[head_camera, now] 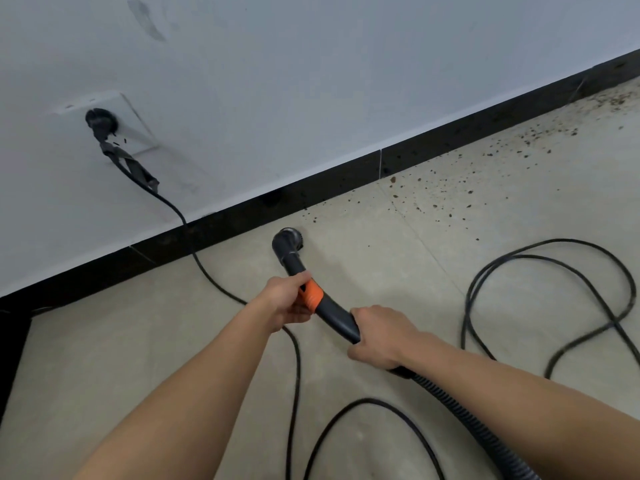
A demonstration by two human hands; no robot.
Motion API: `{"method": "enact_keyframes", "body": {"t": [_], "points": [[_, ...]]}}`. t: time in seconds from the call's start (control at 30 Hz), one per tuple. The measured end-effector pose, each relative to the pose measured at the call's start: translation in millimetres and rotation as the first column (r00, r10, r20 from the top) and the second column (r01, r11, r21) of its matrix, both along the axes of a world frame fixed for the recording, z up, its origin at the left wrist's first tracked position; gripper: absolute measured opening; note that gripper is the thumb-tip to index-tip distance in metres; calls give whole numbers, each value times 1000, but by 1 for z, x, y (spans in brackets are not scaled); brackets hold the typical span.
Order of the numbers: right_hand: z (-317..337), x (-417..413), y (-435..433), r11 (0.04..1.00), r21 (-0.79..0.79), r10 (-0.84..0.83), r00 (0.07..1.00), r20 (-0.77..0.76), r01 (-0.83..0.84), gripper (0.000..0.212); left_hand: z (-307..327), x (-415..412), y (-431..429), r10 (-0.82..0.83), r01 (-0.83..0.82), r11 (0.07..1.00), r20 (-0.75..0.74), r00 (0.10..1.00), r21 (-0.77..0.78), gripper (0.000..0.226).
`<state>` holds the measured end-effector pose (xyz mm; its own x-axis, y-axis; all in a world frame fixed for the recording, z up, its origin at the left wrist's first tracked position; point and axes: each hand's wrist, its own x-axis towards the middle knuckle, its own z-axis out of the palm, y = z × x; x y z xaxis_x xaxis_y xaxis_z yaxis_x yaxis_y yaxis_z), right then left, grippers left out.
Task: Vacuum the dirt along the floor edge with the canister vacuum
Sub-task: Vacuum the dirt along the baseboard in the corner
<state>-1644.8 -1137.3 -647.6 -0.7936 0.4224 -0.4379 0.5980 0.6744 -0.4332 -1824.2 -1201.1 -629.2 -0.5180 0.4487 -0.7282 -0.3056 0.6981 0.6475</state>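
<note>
The step in hand is the suction pass along the floor edge. The nozzle (288, 240) sits low on the floor (374, 271), near the baseboard (346, 176) but apart from it, at the left end of the dirt (393, 180), which lies scattered to the right along the baseboard. Judged from this layout, most of the dirt is not yet collected. The next move calls for advancing the nozzle rightward, close against the baseboard, with the loops of power cord (133, 169) kept out of its path. The left grip (289, 299) is curled round the wand (292, 263) at its orange collar (311, 296). The right grip (377, 337) is wrapped round the curved black handle (337, 317), just ahead of the ribbed hose (460, 414). Neither is spread. The canister is out of view.
</note>
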Motion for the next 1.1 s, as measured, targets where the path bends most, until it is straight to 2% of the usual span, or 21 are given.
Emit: {"method": "enact_keyframes", "body": {"t": [0.13, 0.33, 0.47, 0.63, 0.73, 0.93, 1.1], "points": [[4, 6, 17, 990, 98, -106, 994, 8, 104, 24, -3, 11, 38, -25, 26, 999, -41, 999, 40, 46], [6, 27, 51, 960, 121, -258, 965, 46, 251, 23, 3, 40, 99, -110, 113, 990, -38, 993, 84, 34], [3, 7, 39, 987, 93, -136, 989, 53, 131, 26, -7, 8, 65, -83, 84, 995, -14, 996, 48, 43], [3, -51, 9, 993, 57, 102, 995, 10, -102, 26, -5, -44, -3, 88, -88, 996, -22, 996, 7, 37], [5, -66, 8, 989, 73, 131, 991, 7, -131, 25, -4, -53, -7, 145, -145, 989, -35, 989, 3, 39], [3, -30, 58, 988, 155, -1, 999, 33, -5, 25, -9, -22, 61, 69, -69, 996, -11, 998, 65, 43], [5, 21, 111, 970, 173, -188, 979, 78, 172, 21, -5, 32, 141, -65, 65, 993, -3, 998, 103, 34]]}}
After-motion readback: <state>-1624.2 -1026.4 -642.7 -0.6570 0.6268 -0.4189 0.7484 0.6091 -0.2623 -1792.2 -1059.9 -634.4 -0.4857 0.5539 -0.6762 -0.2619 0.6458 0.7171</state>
